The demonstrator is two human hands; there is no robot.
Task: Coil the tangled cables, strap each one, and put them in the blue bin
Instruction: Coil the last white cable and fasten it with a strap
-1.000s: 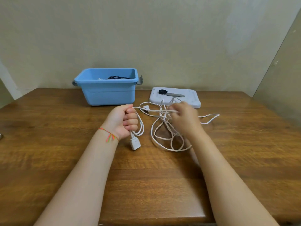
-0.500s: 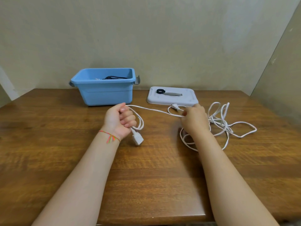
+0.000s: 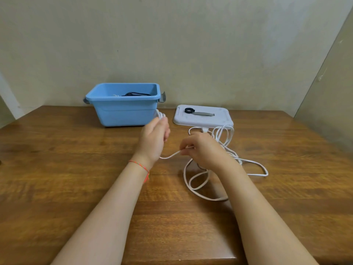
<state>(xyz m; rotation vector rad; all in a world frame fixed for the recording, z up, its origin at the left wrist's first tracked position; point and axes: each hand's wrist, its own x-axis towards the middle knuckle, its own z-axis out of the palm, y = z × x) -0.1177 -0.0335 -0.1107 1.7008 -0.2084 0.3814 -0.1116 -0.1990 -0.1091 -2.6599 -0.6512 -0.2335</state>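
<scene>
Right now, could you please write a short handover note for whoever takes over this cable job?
Left hand: raised, gripping the first loops of the white cable.
Right hand: fingers pinching the same cable, feeding a slack run across to the left hand.
The rest of the cable lies loose and tangled on the table, by the white tray, which holds the black strap.
Done: a black cable is in the blue bin.
Left: finish coiling, strap the coil, put it in the bin.
</scene>
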